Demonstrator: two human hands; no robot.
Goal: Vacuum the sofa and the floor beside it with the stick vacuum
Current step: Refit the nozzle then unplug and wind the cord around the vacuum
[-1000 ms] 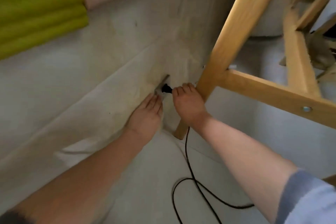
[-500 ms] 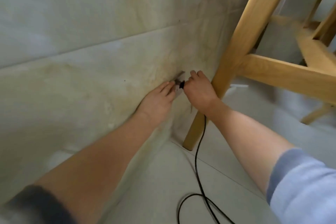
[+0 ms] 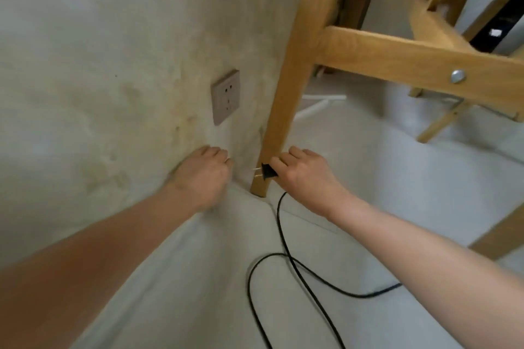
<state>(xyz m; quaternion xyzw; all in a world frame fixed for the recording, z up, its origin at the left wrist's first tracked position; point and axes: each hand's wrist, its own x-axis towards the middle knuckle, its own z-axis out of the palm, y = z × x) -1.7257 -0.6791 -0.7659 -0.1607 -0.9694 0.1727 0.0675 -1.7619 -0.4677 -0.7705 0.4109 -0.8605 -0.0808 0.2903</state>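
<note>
Plug [image 3: 266, 171] out of the wall now, a second ago seated in the socket, half a second ago just leaving it, and at this moment hanging free down by the floor.

Far left first: stained pale wall [image 3: 85, 65], forearm running up along it. Left hand [image 3: 202, 176] low against the wall near the floor corner, fingers curled under loosely, holding nothing; earlier up beside the socket plate, bracing it, now dropped well below. Whether knuckles touch the wall or just hover: cannot tell.

Next across, wall socket [image 3: 225, 96], grey plate, holes bare and unoccupied.

Then wooden leg [image 3: 286, 85] of a frame, slanting down to the floor, foot planted just right of the wall corner.

Then the plug itself, in front of that leg's lower end, well below the socket. Two metal prongs aimed left, toward the wall, tilted a touch downward; long axis roughly level, running left to right, cord end tucked into the palm. Right hand [image 3: 303, 176] pinching the black body between thumb and curled fingers, firm grasp.

Cord [image 3: 280, 224] trailing down from the hand, looping across the pale floor [image 3: 397, 178] and off to the right.

Reading of it: power disconnected, likely charging or a finished run, so either the vacuuming is over or the vacuum is being freed for use. Vacuum itself nowhere in view, sofa neither.
</note>
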